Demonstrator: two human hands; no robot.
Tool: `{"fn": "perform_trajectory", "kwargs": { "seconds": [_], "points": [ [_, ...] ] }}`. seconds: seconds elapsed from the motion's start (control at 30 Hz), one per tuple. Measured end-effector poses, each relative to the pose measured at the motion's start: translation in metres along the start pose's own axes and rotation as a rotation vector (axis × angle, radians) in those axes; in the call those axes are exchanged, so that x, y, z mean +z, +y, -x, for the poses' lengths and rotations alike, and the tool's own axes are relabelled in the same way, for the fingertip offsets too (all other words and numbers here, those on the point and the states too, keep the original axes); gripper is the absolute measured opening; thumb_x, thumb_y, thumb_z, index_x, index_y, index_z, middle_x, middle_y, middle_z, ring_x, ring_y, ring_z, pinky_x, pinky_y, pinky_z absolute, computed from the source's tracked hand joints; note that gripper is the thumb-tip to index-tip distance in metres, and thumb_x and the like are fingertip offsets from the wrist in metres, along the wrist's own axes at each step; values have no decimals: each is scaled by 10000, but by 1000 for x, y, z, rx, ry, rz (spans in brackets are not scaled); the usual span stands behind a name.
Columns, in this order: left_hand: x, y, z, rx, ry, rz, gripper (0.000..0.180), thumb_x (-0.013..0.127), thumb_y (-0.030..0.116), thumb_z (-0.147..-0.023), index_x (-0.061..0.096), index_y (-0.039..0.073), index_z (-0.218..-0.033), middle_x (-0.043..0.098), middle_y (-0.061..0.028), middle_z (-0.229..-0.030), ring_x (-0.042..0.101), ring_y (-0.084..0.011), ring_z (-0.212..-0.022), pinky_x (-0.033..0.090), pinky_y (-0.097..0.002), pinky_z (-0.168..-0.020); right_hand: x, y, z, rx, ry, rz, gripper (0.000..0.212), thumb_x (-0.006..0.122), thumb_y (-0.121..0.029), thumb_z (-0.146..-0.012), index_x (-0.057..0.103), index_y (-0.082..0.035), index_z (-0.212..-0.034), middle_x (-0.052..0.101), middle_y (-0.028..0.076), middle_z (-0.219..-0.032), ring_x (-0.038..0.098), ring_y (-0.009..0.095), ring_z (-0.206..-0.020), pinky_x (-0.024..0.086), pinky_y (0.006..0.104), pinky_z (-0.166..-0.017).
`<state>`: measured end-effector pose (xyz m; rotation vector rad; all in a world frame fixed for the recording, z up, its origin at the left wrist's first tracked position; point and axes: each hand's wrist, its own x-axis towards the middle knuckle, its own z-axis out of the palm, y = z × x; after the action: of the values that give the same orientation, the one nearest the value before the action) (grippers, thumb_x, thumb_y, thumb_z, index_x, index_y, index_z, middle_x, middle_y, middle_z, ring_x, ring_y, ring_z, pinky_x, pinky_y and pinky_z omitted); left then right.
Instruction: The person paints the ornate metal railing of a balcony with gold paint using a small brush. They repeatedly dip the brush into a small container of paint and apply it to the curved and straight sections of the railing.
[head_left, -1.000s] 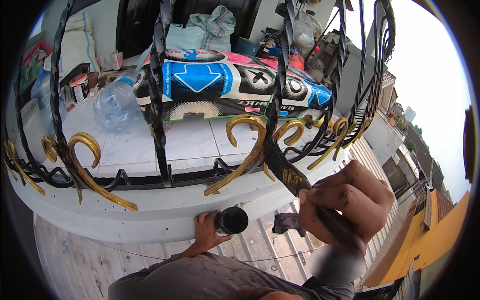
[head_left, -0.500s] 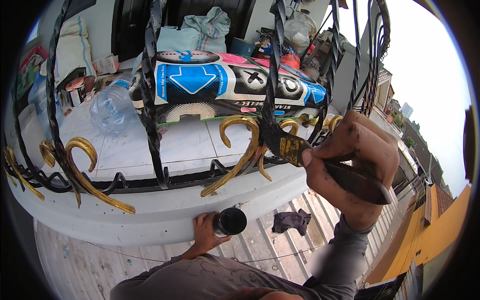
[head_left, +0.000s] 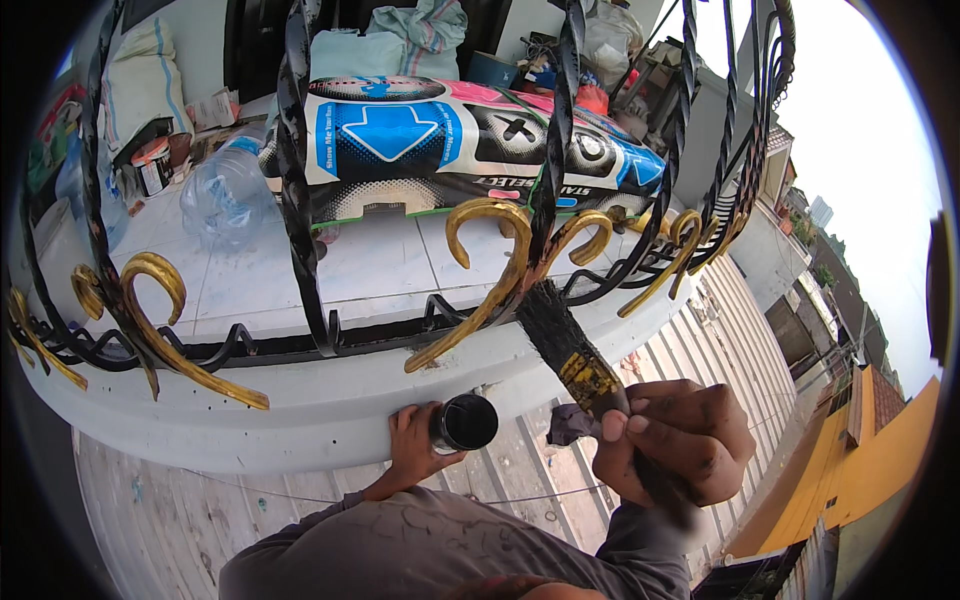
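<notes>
Near foot of black railing (head_left: pixel 562 110), just below gold scroll (head_left: pixel 519 258): broad brush (head_left: pixel 588 378), dark bristles uppermost (contact with metal unclear), slanting down to right hand (head_left: pixel 692 438). Right hand grasping brush, thumb and fingers pinched on handle, skin smudged dark. Left hand (head_left: pixel 412 442) wrapped round side of dark cup (head_left: pixel 441 426), mouth facing up, beside white ledge (head_left: pixel 250 430). Beyond bars, patterned bundle (head_left: pixel 390 135) on tiled floor (head_left: pixel 370 270), clear plastic bottle (head_left: pixel 222 205) to its left. Dark cloth (head_left: pixel 570 424) between cup and right hand.
</notes>
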<state>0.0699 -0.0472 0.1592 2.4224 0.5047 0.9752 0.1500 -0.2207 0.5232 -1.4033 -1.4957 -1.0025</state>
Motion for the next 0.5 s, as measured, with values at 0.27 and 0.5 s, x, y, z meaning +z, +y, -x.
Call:
{"fn": "perform_trajectory", "kwargs": {
  "seconds": [0.27, 0.5],
  "points": [
    [-3, -1, 1, -46, -56, 34, 959, 910, 536, -612, 554, 39, -1350, 597, -98, -1295, 466, -346, -1223, 344, -510, -1033, 43, 14, 73, -73, -68, 24, 282, 830, 27, -736, 681, -100, -940, 632, 52, -768, 728, 192, -675, 606, 297, -599],
    [6, -4, 1, -12, -4, 17, 963, 901, 550, -617, 548, 40, -1354, 593, -101, -1291, 465, -356, -1214, 337, -517, -1041, 69, 17, 83, -111, -26, -87, 242, 854, 19, -705, 697, -63, -869, 642, 53, -780, 701, 177, -654, 570, 264, -530]
  ]
}}
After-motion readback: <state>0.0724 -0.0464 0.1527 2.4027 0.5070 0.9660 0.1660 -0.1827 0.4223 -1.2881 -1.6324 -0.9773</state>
